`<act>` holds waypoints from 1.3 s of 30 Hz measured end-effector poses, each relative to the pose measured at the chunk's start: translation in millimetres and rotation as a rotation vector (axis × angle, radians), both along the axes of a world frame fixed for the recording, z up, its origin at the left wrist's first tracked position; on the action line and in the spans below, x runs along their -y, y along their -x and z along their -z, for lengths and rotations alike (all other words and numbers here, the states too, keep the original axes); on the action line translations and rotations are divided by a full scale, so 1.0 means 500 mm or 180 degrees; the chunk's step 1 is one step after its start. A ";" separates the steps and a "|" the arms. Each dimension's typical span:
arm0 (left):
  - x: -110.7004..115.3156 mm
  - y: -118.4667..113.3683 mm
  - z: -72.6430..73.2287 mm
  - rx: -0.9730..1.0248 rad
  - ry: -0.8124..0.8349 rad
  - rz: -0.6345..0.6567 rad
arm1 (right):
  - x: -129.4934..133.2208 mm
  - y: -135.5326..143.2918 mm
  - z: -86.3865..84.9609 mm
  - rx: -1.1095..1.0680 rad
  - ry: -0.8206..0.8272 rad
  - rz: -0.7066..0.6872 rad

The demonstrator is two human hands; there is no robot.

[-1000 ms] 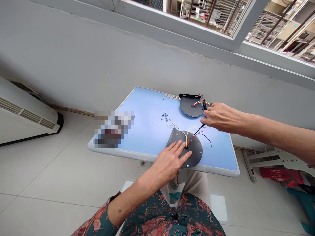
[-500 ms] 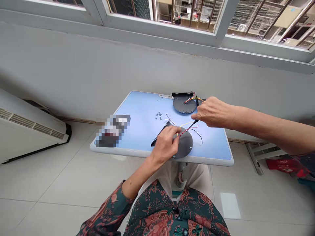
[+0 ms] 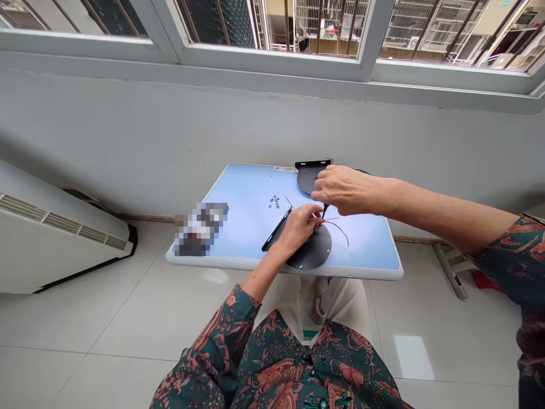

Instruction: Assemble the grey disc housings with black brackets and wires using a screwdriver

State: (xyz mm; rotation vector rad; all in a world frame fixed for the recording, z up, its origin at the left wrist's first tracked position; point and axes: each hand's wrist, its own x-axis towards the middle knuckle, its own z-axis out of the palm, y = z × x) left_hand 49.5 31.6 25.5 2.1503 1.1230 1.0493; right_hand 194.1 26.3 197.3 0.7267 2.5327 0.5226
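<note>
A: Where is the right hand [image 3: 346, 190] to be found, please?

B: It is held above the far side of the nearer dark round plate [image 3: 310, 250]. Its fingers are closed around a screwdriver [image 3: 326, 209], of which the handle is mostly hidden, and the black lower part is pointed down towards the plate

A: And how is the left hand [image 3: 298, 227] placed?

B: It is rested over the plate, with the fingers bent and the thumb brought near to them, beside the screwdriver's lower end. Whether something is pinched there cannot be told

A: How does the plate lie?

B: It is laid at the near edge of the light blue table [image 3: 244, 190]. A black slotted flange [image 3: 276, 230] is seen along its left side, and two silver screw heads [image 3: 328, 250] are seen near its rim. A red wire [image 3: 331, 218] and a black wire [image 3: 344, 232] are spread out at its right

A: What else is set on the table?

B: A second dark round plate [image 3: 307, 179] is placed at the far edge, partly covered by the right hand. Small loose screws [image 3: 275, 201] are scattered left of it, and a pixelated patch [image 3: 200, 227] is shown at the left end
</note>
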 end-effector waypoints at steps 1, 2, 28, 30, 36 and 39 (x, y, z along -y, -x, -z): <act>-0.003 -0.004 0.000 -0.0058 0.0024 -0.0003 | -0.004 -0.006 -0.001 -0.0072 0.0092 0.0082; -0.006 -0.009 0.000 -0.0108 0.0050 -0.0013 | -0.007 -0.012 -0.002 -0.0207 0.0206 0.0204; -0.015 -0.018 0.022 0.0356 0.0388 -0.0027 | 0.041 0.013 0.002 -0.1256 0.0026 0.1362; -0.015 -0.018 0.024 0.0396 0.0361 0.0009 | 0.043 0.003 0.002 -0.1411 0.0072 0.1401; -0.014 -0.020 0.026 0.0412 0.0364 -0.0055 | 0.027 0.010 0.040 -0.1948 -0.0594 0.1954; -0.015 -0.021 0.024 0.0284 0.0386 -0.0075 | 0.013 0.010 0.052 -0.2136 -0.0748 0.2130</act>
